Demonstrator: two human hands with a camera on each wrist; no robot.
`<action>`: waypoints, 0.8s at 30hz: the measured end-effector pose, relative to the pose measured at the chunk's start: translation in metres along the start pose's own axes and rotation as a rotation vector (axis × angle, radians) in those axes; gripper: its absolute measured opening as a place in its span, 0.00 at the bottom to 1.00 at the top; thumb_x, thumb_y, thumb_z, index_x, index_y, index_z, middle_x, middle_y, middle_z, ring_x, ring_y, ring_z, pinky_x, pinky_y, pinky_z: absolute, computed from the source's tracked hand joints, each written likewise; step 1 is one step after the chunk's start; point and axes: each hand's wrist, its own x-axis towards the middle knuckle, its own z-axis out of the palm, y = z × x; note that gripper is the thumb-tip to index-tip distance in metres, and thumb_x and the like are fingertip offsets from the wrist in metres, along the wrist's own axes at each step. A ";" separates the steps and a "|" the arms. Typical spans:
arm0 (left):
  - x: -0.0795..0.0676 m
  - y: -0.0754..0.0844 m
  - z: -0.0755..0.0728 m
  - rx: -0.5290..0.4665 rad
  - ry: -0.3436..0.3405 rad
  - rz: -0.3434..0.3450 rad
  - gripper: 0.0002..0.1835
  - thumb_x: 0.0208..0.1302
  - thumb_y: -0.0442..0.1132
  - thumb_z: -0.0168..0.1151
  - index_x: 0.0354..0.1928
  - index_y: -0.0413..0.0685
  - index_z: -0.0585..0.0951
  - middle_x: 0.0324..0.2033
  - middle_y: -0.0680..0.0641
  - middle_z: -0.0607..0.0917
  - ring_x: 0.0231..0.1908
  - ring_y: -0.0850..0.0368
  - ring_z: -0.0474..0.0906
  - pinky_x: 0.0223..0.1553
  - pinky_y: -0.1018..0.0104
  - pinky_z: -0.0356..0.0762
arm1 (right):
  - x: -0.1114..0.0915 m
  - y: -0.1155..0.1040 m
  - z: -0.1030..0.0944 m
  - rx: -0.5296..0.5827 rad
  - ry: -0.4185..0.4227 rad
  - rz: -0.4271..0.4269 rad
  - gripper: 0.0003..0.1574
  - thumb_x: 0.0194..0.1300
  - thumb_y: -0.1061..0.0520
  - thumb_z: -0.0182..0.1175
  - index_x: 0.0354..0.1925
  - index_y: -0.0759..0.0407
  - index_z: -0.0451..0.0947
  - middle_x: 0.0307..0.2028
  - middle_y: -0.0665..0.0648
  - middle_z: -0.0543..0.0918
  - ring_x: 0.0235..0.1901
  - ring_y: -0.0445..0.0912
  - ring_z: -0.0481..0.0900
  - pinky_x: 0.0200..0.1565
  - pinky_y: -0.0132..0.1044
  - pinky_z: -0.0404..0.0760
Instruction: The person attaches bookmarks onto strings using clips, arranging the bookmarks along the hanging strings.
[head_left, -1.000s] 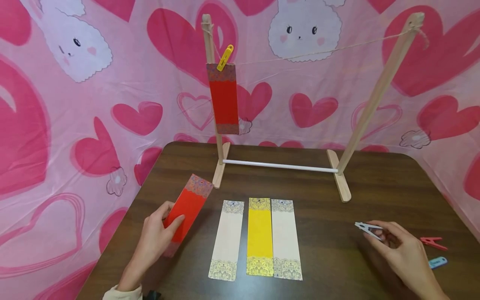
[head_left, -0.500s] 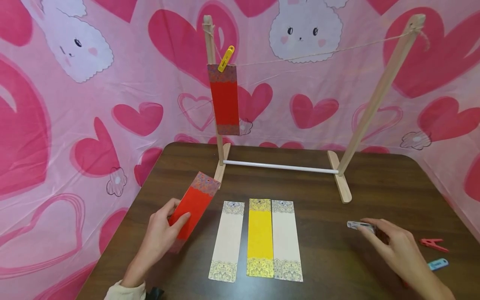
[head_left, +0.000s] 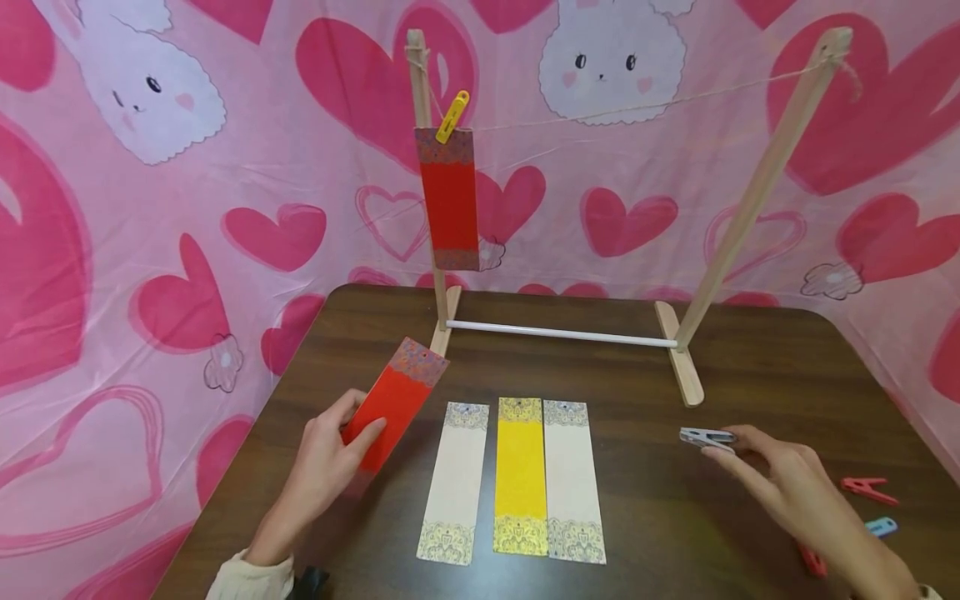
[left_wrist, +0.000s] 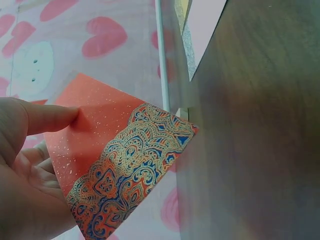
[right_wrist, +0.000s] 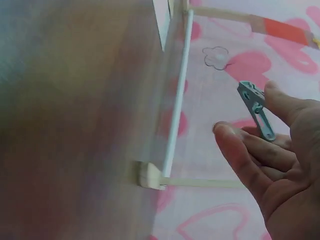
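In the head view, a red card (head_left: 397, 400) is pinched by the left grip (head_left: 326, 454), thumb laid across its face, and held tilted above the bench (head_left: 637, 467). A grey clip (head_left: 705, 437) is pinched by the right grip (head_left: 791, 479). Near that wrist are seen a red clip (head_left: 862, 486) and a blue clip (head_left: 882, 527). A second card (head_left: 450, 204) is held to the string (head_left: 675, 102) by a yellow clip (head_left: 453, 117); its marking cannot be read.

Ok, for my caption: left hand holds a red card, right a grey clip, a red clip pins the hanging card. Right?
Not red: the clip on the hanging card is yellow, as the head view shows. The left hand holds a red card, the right hand a grey clip.
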 end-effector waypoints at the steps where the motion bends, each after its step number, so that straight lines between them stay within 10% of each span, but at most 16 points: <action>1: 0.001 0.001 0.000 0.000 -0.003 0.001 0.14 0.61 0.33 0.71 0.46 0.48 0.77 0.40 0.45 0.88 0.35 0.51 0.83 0.32 0.60 0.85 | 0.003 -0.002 -0.002 0.004 -0.016 -0.004 0.18 0.53 0.62 0.75 0.41 0.50 0.80 0.26 0.41 0.80 0.19 0.29 0.63 0.21 0.23 0.60; 11: 0.011 0.012 0.000 -0.019 -0.004 0.059 0.14 0.62 0.34 0.70 0.48 0.48 0.77 0.43 0.44 0.87 0.38 0.49 0.83 0.35 0.54 0.86 | 0.036 -0.026 -0.025 0.060 -0.034 -0.146 0.26 0.51 0.66 0.74 0.34 0.42 0.71 0.21 0.36 0.64 0.19 0.30 0.59 0.19 0.23 0.58; 24: 0.038 0.022 -0.002 -0.086 0.033 0.174 0.14 0.62 0.34 0.69 0.48 0.47 0.77 0.38 0.46 0.88 0.34 0.52 0.85 0.34 0.59 0.85 | 0.094 -0.046 -0.046 0.020 0.024 -0.351 0.21 0.48 0.63 0.77 0.33 0.47 0.75 0.22 0.38 0.66 0.21 0.29 0.61 0.23 0.21 0.61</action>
